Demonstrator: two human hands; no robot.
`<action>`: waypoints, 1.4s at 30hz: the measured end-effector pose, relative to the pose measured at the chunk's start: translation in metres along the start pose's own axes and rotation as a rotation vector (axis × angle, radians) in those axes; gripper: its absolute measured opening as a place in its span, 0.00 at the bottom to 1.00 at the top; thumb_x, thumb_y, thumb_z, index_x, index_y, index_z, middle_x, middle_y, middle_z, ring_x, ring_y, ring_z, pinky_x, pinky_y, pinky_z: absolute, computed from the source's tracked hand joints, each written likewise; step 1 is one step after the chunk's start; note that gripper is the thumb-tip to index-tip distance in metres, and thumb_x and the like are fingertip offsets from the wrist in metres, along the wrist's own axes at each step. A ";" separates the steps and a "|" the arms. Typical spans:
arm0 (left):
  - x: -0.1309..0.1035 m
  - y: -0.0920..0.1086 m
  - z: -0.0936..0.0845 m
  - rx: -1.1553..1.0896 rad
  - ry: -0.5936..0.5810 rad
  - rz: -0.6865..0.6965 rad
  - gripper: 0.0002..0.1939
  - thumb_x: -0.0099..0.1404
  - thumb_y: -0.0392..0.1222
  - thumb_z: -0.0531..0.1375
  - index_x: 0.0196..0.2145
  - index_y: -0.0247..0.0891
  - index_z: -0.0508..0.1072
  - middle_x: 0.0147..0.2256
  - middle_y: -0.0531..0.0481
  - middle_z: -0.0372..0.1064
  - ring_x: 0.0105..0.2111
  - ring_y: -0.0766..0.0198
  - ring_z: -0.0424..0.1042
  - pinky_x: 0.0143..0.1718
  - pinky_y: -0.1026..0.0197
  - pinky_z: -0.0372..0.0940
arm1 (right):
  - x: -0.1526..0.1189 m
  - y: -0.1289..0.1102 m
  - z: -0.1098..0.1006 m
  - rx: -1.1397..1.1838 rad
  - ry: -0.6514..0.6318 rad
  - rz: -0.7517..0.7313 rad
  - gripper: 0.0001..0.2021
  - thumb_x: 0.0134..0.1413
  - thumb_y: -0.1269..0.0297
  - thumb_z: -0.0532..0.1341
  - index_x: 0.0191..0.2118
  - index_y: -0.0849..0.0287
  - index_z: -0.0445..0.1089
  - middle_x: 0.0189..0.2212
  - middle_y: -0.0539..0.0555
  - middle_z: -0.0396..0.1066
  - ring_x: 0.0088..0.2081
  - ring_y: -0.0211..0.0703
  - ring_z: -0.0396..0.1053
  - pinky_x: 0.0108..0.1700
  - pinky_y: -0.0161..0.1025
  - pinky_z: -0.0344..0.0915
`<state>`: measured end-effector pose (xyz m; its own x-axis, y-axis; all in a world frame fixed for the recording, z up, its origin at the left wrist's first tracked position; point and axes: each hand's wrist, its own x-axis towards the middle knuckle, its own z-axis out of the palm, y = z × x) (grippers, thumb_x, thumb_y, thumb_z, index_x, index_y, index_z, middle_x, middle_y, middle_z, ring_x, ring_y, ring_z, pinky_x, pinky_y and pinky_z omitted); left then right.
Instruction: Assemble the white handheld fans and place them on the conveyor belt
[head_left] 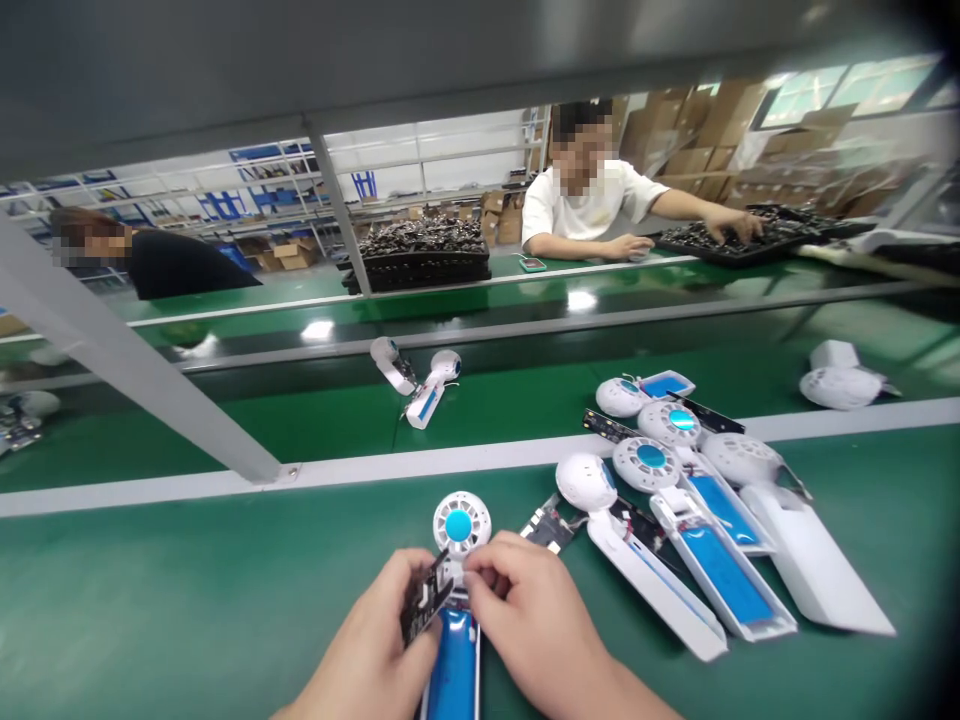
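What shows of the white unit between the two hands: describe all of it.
The white unit looks plastic: round slotted head, shiny blue disc, short neck, and a long open handle holding a glossy blue block. Its head points away from the person, its near end cut off. The right hand has its fingers at the neck; the left hand holds a dark circuit board against its other side.

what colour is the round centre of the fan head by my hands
Bright blue, best seen in the head view.

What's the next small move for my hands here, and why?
I'd probably steady the circuit board with the left hand: it's tilted beside the neck of the white fan housing, where the right hand's fingertips are also close in, so a slip might bump them.
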<state>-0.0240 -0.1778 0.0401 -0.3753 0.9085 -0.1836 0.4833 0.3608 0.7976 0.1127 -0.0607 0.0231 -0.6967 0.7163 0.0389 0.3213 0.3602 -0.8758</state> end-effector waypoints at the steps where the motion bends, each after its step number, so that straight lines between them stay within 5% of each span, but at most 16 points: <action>1: 0.002 0.000 0.001 -0.042 -0.004 0.034 0.11 0.66 0.40 0.54 0.46 0.42 0.68 0.44 0.46 0.72 0.43 0.59 0.73 0.48 0.58 0.68 | 0.000 -0.001 0.002 -0.003 0.003 -0.016 0.10 0.51 0.75 0.58 0.27 0.56 0.74 0.27 0.48 0.70 0.30 0.37 0.68 0.33 0.33 0.59; 6: 0.007 -0.002 0.005 -0.133 0.066 0.097 0.10 0.68 0.43 0.54 0.42 0.44 0.75 0.38 0.48 0.73 0.40 0.58 0.75 0.45 0.57 0.70 | 0.000 -0.001 0.005 -0.111 0.022 -0.091 0.07 0.46 0.78 0.59 0.25 0.58 0.67 0.26 0.48 0.68 0.31 0.39 0.66 0.33 0.34 0.57; 11: 0.005 -0.007 0.006 -0.030 0.125 0.137 0.11 0.69 0.43 0.56 0.46 0.46 0.75 0.41 0.49 0.75 0.38 0.61 0.76 0.42 0.61 0.72 | -0.003 0.003 0.006 -0.186 -0.008 -0.262 0.06 0.53 0.74 0.55 0.28 0.58 0.66 0.29 0.51 0.69 0.32 0.41 0.65 0.34 0.37 0.57; 16: 0.005 -0.017 0.007 0.253 0.267 0.465 0.14 0.68 0.36 0.57 0.50 0.46 0.73 0.41 0.51 0.76 0.39 0.64 0.76 0.41 0.65 0.72 | -0.006 0.005 0.013 -0.254 0.025 -0.339 0.10 0.58 0.74 0.50 0.30 0.59 0.65 0.30 0.54 0.68 0.33 0.44 0.65 0.36 0.40 0.57; 30: 0.007 -0.023 0.011 0.447 0.324 0.737 0.20 0.66 0.27 0.57 0.54 0.41 0.71 0.46 0.44 0.74 0.44 0.61 0.75 0.44 0.62 0.73 | -0.008 -0.010 0.004 0.009 -0.012 0.015 0.12 0.51 0.77 0.54 0.21 0.58 0.56 0.23 0.47 0.64 0.26 0.36 0.62 0.28 0.33 0.52; 42: 0.006 -0.021 0.012 0.413 0.310 0.740 0.22 0.66 0.28 0.57 0.55 0.41 0.69 0.43 0.44 0.74 0.42 0.61 0.75 0.42 0.62 0.74 | -0.011 -0.009 0.010 0.007 0.074 0.011 0.11 0.51 0.75 0.56 0.22 0.57 0.59 0.24 0.47 0.65 0.27 0.37 0.63 0.28 0.33 0.54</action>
<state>-0.0270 -0.1772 0.0159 -0.0227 0.8622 0.5061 0.9093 -0.1926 0.3689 0.1113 -0.0780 0.0262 -0.6440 0.7623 0.0643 0.3240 0.3479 -0.8798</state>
